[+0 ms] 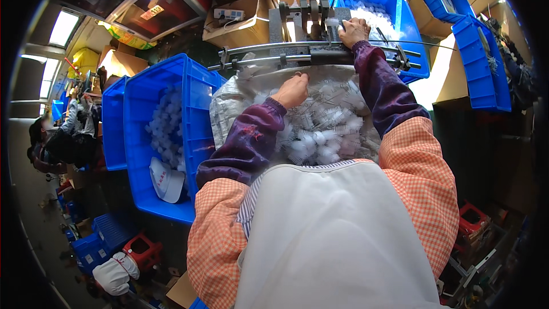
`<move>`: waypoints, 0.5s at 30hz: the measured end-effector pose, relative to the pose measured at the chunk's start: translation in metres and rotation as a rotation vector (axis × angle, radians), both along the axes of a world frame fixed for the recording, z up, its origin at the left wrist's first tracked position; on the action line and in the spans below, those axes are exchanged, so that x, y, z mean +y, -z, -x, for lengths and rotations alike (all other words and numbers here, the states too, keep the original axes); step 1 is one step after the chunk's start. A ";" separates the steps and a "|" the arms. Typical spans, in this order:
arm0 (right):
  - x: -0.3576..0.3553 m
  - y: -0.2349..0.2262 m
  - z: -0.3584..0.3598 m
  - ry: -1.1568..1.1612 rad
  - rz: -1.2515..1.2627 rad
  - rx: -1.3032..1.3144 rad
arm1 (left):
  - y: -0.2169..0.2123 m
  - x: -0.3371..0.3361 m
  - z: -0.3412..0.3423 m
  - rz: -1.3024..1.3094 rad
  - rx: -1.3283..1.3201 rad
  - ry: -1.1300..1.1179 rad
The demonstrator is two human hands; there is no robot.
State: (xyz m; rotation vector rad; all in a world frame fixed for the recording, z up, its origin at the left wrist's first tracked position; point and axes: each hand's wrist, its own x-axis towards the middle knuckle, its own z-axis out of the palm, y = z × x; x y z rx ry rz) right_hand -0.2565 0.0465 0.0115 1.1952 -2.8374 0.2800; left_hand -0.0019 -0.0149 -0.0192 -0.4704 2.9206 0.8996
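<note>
My left hand (pixel 294 90) hovers over the near-left part of a heap of metal springs (pixel 326 116) and translucent white plastic pieces (pixel 313 144). Its fingertips are pinched together; whatever they may hold is too small to make out. The heap lies on a pale plastic sheet (pixel 229 98) in front of me. Further off, my right hand (pixel 354 32) is at the right side of a small dark metal bench machine (pixel 313 17), its fingers curled and closed. What those fingers grip is hidden. A small whitish piece (pixel 332 22) sits on the machine beside the fingertips.
Metal rods (pixel 274 60) cross between me and the machine. A blue bin (pixel 154 194) with white pieces and a white cap (pixel 166 182) stands left; another blue bin (pixel 413 40) with white pieces stands far right. An open cardboard box (pixel 243 31) is at far left. People work at left.
</note>
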 end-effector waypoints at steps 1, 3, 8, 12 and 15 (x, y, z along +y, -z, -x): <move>-0.003 0.001 -0.002 -0.004 0.006 -0.007 | 0.002 -0.001 0.000 -0.033 0.044 -0.014; -0.009 0.009 -0.007 -0.035 0.035 0.065 | -0.004 0.002 0.001 -0.018 0.092 0.013; -0.035 0.014 -0.033 -0.074 0.100 0.169 | -0.015 0.004 0.001 -0.029 0.173 -0.003; -0.037 0.013 -0.037 -0.083 0.091 0.158 | -0.019 0.003 -0.003 -0.049 0.276 -0.052; -0.027 0.007 -0.029 -0.067 0.033 0.129 | -0.030 0.002 -0.007 -0.077 0.309 -0.067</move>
